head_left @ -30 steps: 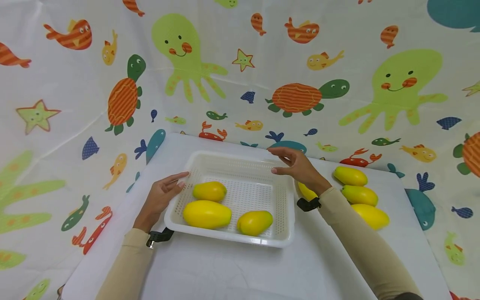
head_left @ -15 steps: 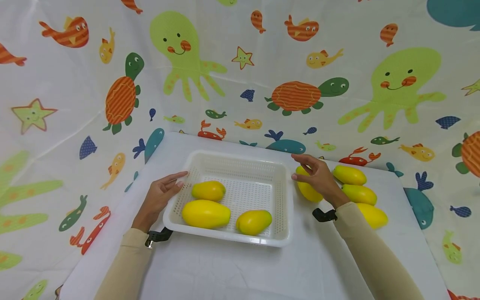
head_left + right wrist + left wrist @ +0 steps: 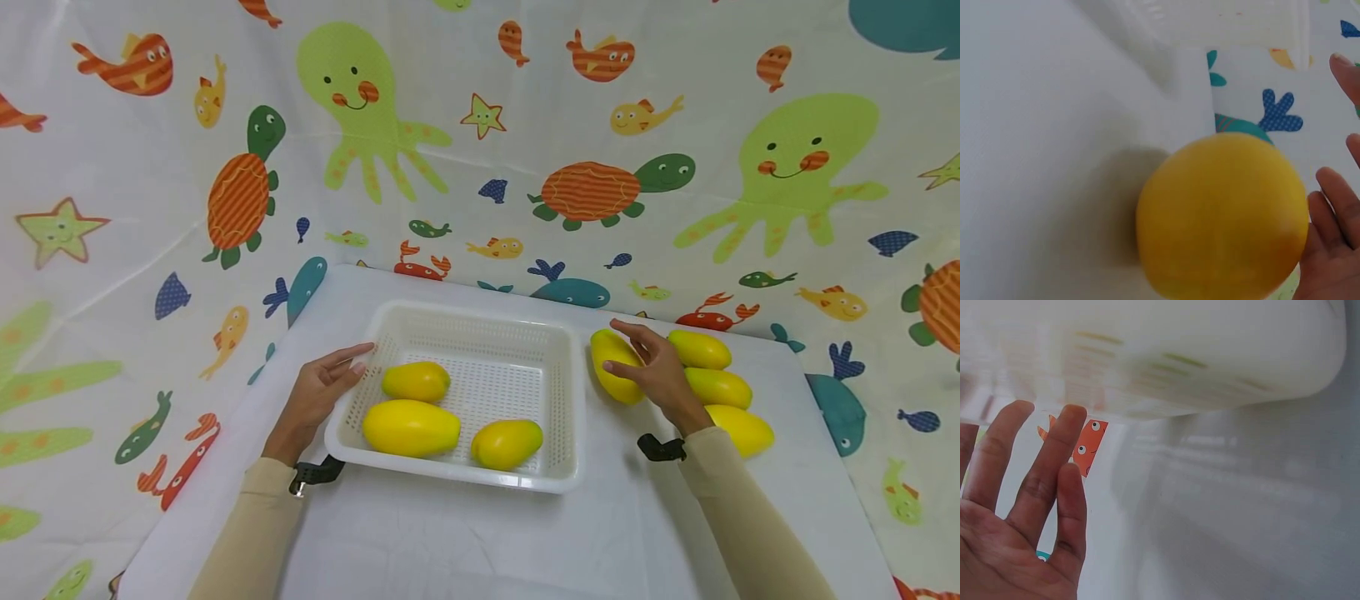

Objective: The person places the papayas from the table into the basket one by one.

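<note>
In the head view, a white perforated plastic basket (image 3: 457,477) stands mid-table, holding three yellow papayas: a small one (image 3: 416,382), a large one (image 3: 411,428) and a green-tipped one (image 3: 507,444). My left hand (image 3: 317,400) is at the basket's left side, its fairly straight fingers (image 3: 1047,469) touching or nearly touching the outer wall. To the basket's right, my right hand (image 3: 660,379) hovers with spread fingers over another papaya (image 3: 611,367). From the right wrist, that papaya (image 3: 1222,219) looks large and round, with the fingers (image 3: 1338,206) beside it; contact cannot be made out.
More yellow papayas lie in a column at the right: one at the back (image 3: 701,348), one in the middle (image 3: 720,388) and one in front (image 3: 742,430), partly behind the right forearm. A sea-animal printed cloth (image 3: 450,192) hangs behind the white table (image 3: 450,542).
My right hand has moved from above the basket's right rim rightward to the papaya beside it. My left hand stays at the basket's left side, and the basket's papayas lie as before.
</note>
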The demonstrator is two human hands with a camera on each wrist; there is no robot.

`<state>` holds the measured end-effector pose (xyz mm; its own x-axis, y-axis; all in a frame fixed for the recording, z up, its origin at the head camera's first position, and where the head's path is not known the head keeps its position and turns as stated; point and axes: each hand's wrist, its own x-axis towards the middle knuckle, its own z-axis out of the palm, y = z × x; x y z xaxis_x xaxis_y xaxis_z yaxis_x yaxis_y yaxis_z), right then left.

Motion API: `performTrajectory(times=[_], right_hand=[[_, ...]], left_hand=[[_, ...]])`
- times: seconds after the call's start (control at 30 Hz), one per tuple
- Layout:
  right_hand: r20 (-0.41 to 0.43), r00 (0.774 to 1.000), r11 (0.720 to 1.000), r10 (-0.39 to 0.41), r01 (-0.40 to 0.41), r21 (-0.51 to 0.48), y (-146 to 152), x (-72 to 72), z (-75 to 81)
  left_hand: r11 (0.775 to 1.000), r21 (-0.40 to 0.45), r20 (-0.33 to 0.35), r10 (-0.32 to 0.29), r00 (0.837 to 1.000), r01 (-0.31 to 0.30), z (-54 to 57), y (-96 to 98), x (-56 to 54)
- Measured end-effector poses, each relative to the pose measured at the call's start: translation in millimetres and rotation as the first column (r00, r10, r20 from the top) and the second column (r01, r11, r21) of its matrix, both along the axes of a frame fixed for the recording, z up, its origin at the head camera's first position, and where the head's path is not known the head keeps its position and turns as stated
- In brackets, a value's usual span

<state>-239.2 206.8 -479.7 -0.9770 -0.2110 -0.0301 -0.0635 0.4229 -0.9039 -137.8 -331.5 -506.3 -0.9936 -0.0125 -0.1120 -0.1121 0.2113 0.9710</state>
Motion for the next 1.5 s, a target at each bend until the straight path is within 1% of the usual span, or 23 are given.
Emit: performTrajectory(times=[0.17,0.3,0.47,0.67,0.73,0.87,1.07,1.13,1.27,1.37,1.5], right_hand=[[0.003,0.999,0.999,-0.041,0.041,0.010,7,0.3,-8.0],[0.030,0.997,0.997,-0.075,0.075,0.013,13,-0.9,-19.6],[0.066,0.992,0.995,-0.103,0.102,0.024,17,0.2,-33.4],[0.124,0.987,0.995,-0.102,0.100,0.023,18,2.5,-40.9],[0.136,0.987,0.996,-0.088,0.085,0.028,18,2.8,-42.3],[0.153,0.984,0.996,-0.087,0.084,0.025,17,3.5,-43.4],[0.149,0.981,0.992,-0.126,0.125,0.013,16,5.1,-41.1],[0.138,0.981,0.991,-0.137,0.137,0.008,14,6.1,-36.5],[0.112,0.983,0.989,-0.145,0.145,0.007,12,6.3,-22.2],[0.091,0.988,0.991,-0.129,0.130,-0.009,10,4.7,-10.9],[0.029,0.995,0.995,-0.101,0.101,-0.020,4,3.3,2.3]], left_hand=[[1.000,0.000,-0.001,0.001,1.000,-0.001,0.4,-0.3,0.3],[1.000,0.006,0.000,0.002,1.000,-0.002,-0.3,-0.1,0.6],[1.000,-0.007,-0.006,0.002,1.000,-0.002,-1.1,0.6,0.4],[1.000,-0.003,-0.014,-0.005,1.000,0.005,-0.1,1.1,1.0],[1.000,-0.001,-0.019,-0.011,1.000,0.011,0.1,1.0,0.9],[1.000,0.005,-0.025,-0.008,1.000,0.008,-0.6,0.9,0.5],[1.000,0.004,-0.023,-0.008,1.000,0.008,-0.3,1.6,0.7],[1.000,0.005,-0.024,-0.008,1.000,0.008,-0.5,1.6,0.5],[1.000,0.006,-0.022,-0.011,1.000,0.011,-0.7,1.6,-0.1],[1.000,0.003,-0.017,-0.006,1.000,0.006,-1.2,1.2,-0.2],[1.000,0.000,-0.013,-0.003,1.000,0.003,-1.8,0.9,0.2]])
